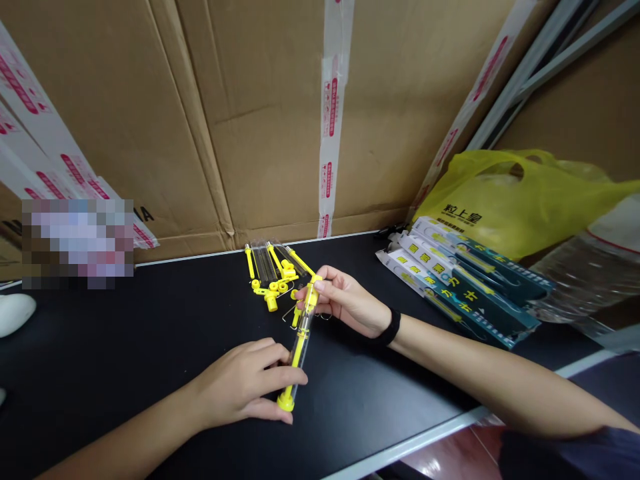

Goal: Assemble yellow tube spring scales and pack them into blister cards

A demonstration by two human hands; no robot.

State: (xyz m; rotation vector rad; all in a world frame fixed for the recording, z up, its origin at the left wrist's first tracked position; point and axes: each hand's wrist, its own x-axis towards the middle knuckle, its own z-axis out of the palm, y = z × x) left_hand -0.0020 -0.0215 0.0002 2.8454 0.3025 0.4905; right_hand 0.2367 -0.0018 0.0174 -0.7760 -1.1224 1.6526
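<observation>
A clear tube spring scale (300, 347) with a yellow rod inside slants between my two hands. My left hand (250, 380) has fingers and thumb closed around its lower end, by the yellow cap. At the upper end, the fingers of my right hand (345, 300) pinch the yellow top; a black band circles that wrist. Just behind lie loose yellow parts (271, 301), several small rings and caps, and thin bent wire hooks (287, 312), partly hidden by my right fingers. Further back are clear tubes (265, 263) with dark strips and yellow rods (251, 263).
Several printed spring scale boxes (450, 287) are piled at the right, beside a yellow plastic bag (480, 193) and a large clear bottle (575, 273). Taped cardboard (270, 133) stands along the back of the black table (125, 333). A white rounded object (15, 315) sits at the left edge.
</observation>
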